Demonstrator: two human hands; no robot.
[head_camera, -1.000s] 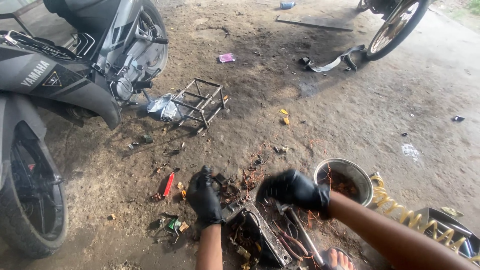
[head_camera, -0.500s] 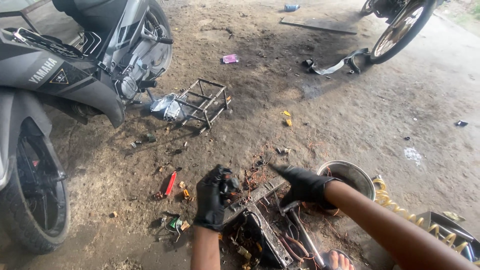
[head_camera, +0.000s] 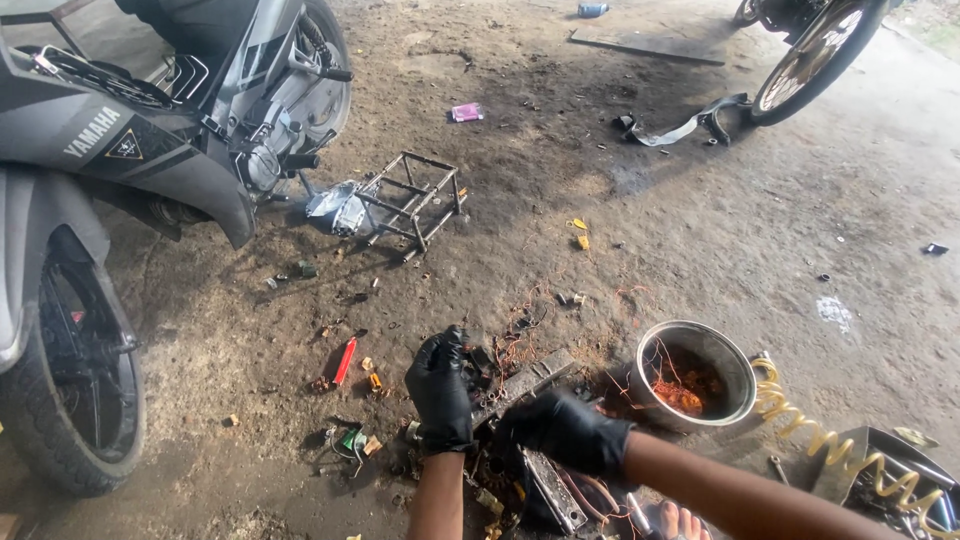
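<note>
A: Start near the metal bowl (head_camera: 697, 372). What are the hands doing?

B: Both wear black gloves. The right hand (head_camera: 565, 430) sits just left of the bowl and nearer the camera, fingers curled down over the near end of a flat grey metal bar (head_camera: 525, 380). The left hand (head_camera: 441, 390) is further left of the bowl, closed around the bar's other end amid a tangle of copper wire (head_camera: 520, 335).

A: And the bowl itself?

B: Upright on the dirt, with a clump of orange copper wire inside. A yellow coiled hose (head_camera: 800, 420) runs off its right side.

A: Further out?

B: Well left of the bowl lies a small red tool (head_camera: 344, 361). Beyond the bowl, up and left, a rusty metal frame (head_camera: 410, 200) rests by a grey motorcycle (head_camera: 150, 150). Far beyond the bowl to the right, another motorcycle's wheel (head_camera: 815, 55) stands near a strip of grey trim (head_camera: 690, 122)
</note>
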